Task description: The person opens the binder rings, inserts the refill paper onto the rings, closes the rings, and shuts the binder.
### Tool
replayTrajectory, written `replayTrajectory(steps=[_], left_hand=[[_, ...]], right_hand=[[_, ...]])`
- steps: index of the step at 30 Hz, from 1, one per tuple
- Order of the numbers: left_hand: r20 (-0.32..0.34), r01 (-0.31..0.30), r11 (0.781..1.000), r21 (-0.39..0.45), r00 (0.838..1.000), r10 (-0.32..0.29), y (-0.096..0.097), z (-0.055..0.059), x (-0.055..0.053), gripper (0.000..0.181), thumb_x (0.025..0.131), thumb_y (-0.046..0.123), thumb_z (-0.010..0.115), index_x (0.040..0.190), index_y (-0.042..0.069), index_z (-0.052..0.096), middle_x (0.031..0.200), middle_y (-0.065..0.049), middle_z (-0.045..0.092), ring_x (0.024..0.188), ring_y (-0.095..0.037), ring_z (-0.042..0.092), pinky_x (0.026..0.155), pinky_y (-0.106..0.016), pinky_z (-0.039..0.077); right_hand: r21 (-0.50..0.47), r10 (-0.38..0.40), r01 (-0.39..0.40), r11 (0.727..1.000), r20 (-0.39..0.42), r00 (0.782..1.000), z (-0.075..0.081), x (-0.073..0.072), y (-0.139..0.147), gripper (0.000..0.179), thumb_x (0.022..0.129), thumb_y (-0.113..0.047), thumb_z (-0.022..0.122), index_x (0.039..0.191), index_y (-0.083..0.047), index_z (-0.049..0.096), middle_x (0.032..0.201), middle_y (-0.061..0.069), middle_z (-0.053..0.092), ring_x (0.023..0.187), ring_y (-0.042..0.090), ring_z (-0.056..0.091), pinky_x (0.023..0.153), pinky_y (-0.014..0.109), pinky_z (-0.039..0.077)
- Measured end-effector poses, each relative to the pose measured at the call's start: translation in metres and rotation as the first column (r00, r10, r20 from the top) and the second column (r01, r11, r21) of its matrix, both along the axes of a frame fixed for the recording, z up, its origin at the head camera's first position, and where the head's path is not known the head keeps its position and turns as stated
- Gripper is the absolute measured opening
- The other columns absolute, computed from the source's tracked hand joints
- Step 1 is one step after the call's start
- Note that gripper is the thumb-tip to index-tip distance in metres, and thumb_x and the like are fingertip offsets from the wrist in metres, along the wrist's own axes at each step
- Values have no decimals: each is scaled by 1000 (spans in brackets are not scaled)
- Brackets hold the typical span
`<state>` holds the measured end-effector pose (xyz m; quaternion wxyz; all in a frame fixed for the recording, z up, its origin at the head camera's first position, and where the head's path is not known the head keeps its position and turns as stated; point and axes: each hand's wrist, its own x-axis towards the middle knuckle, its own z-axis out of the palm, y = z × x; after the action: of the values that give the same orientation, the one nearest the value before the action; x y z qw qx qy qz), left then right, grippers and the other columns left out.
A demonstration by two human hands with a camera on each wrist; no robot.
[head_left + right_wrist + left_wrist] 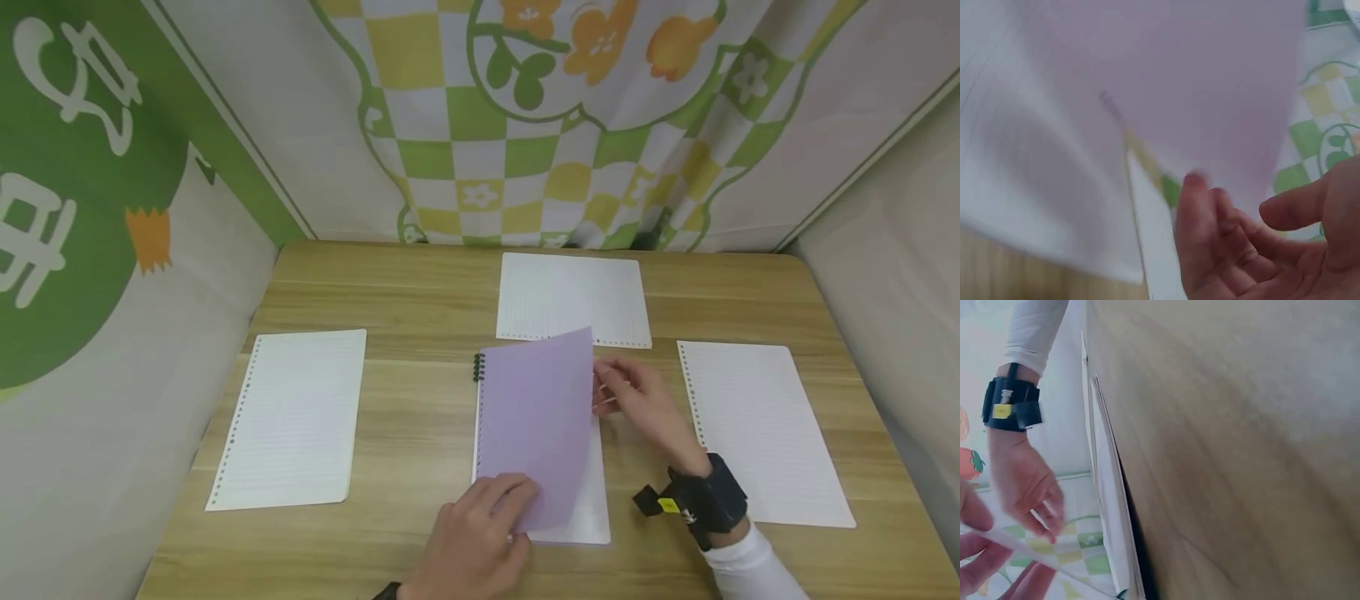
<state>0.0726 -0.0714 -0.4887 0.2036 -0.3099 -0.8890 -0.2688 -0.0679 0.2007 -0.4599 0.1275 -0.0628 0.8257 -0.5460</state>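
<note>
A loose-leaf notebook with a purple cover (534, 425) lies at the table's middle, its cover lifted on the right side. White pages (592, 517) show beneath, and dark green binder rings (478, 367) run along the upper left edge. At the bottom of the cover my left hand (476, 533) pinches the sheet between thumb and fingers; the left wrist view shows the sheet's thin edge (1041, 557) in that grip. My right hand (637, 404) is beside the cover's upper right edge. In the right wrist view its fingers are loosely bent, thumb apart, holding nothing visible.
Punched, lined white sheets lie around the notebook: a left stack (292, 421), a far sheet (573, 298) turned sideways, and a right sheet (765, 433) partly under the right forearm. A patterned curtain (525, 167) hangs behind the wooden table (420, 400).
</note>
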Motion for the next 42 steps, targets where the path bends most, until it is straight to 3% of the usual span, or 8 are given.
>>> replayTrajectory(steps=[5,8,14,16,22,34,37,42], left_hand=[[-75,-52,982,180,995,66,-5,-3,1,62,59,5,66,121,7,73,119,-4,72,98,-18,73,71,-23,62],[-70,-65,945,321,993,92,-9,-6,2,64,58,0,65,122,0,71,119,-10,71,95,-22,74,67,-20,61],[155,-204,845,495,977,145,-23,6,12,55,79,-10,68,133,1,64,126,-10,70,100,-22,74,68,-18,60],[303,-313,797,517,937,172,-32,17,16,53,85,-11,67,135,5,64,125,-7,72,101,-18,74,71,-24,62],[685,-581,652,487,717,128,-71,54,13,37,98,-7,62,135,1,64,136,-14,70,113,-4,69,89,-24,61],[807,-595,800,78,509,300,-150,44,-18,23,105,24,71,116,4,76,123,-20,75,117,-45,73,85,-46,66],[820,-571,821,20,479,313,-158,37,-23,23,105,23,70,111,2,76,116,-18,77,120,-46,71,91,-52,64],[874,-552,830,-83,360,327,-166,21,-28,31,105,29,69,116,0,75,111,-14,79,117,-42,72,95,-54,61]], right_hand=[[390,251,-112,914,-328,911,-27,5,-8,40,102,-18,74,136,0,67,143,22,64,133,42,62,105,55,56],[504,396,-186,843,-348,850,-38,11,-13,63,93,-29,85,144,0,63,160,26,49,149,50,44,117,64,43],[582,418,-203,787,-263,870,-42,17,-15,75,86,-38,91,146,-2,64,167,24,40,156,49,33,122,63,37],[591,400,-199,781,-230,887,-41,17,-14,76,85,-37,91,147,-3,63,169,23,39,158,48,31,123,62,37],[599,377,-195,777,-194,906,-39,16,-10,76,85,-35,92,147,-2,62,170,23,37,159,47,29,123,62,36],[605,373,-188,774,-195,907,-40,14,-3,74,84,-32,93,145,-3,65,169,23,38,158,49,30,122,63,38],[596,365,-192,780,-184,913,-40,14,-1,73,84,-31,93,145,-3,65,169,22,38,158,49,29,122,63,37],[580,354,-199,790,-166,920,-40,14,3,73,84,-28,93,146,-4,64,170,21,37,159,48,28,122,63,37]])
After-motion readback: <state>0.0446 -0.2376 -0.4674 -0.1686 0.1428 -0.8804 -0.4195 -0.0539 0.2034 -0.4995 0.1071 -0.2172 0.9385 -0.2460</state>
